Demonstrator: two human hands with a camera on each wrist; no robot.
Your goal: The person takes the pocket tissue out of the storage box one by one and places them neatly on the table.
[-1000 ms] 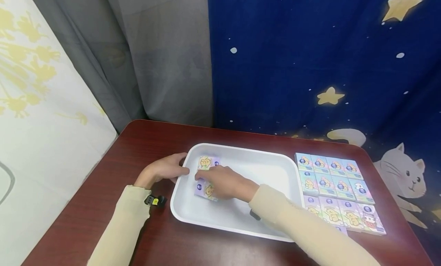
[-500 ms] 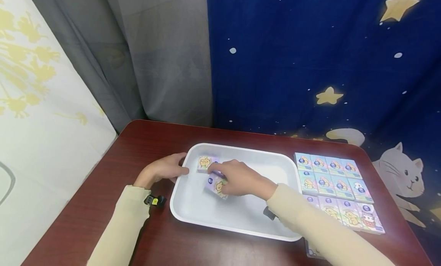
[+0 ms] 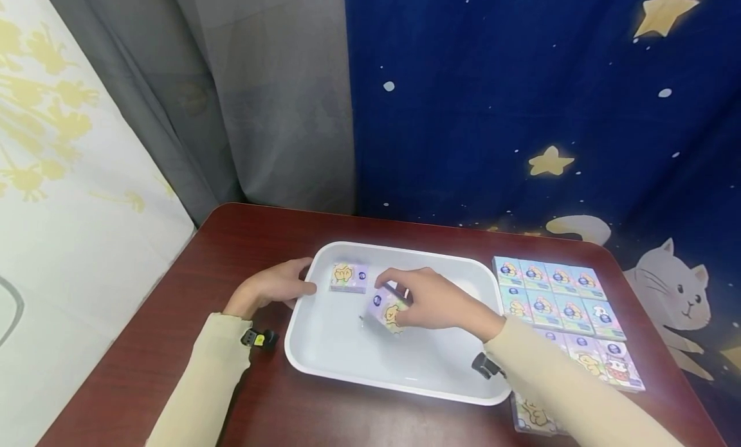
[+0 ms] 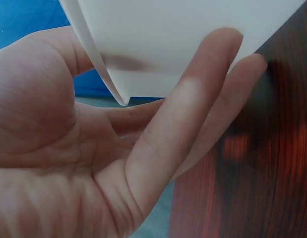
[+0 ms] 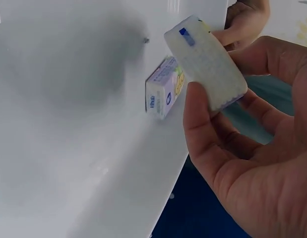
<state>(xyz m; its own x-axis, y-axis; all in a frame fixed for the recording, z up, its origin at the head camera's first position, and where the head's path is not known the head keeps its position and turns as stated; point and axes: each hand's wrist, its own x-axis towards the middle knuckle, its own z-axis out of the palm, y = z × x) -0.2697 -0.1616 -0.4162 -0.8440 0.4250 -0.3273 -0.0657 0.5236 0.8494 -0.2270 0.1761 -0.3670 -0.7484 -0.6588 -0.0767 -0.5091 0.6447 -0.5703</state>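
A white tray (image 3: 332, 337) lies on the table, and my left hand (image 3: 276, 283) holds its left rim. The thumb hooks over the rim while the fingers (image 4: 165, 134) lie along the outer wall in the left wrist view. Above the tray floor, my right hand (image 3: 437, 299) pinches a purple pocket tissue pack (image 3: 384, 309) between thumb and fingers, tilted. Its pale side with a blue tab faces the right wrist camera. A second tissue pack (image 3: 348, 278), purple with a yellow cartoon animal, lies flat near the tray's far left corner.
Rows of blue and purple tissue packs (image 3: 560, 305) sit side by side right of the tray. More packs (image 3: 532, 415) show nearer the front, partly under the right sleeve. A blue curtain (image 3: 434, 112) and a grey curtain (image 3: 289, 100) hang behind the dark red table (image 3: 266, 218).
My right hand has lifted the nearer tissue pack off the tray floor and moved it rightward, tilting it. The second pack is now fully uncovered. My left hand stays on the rim.
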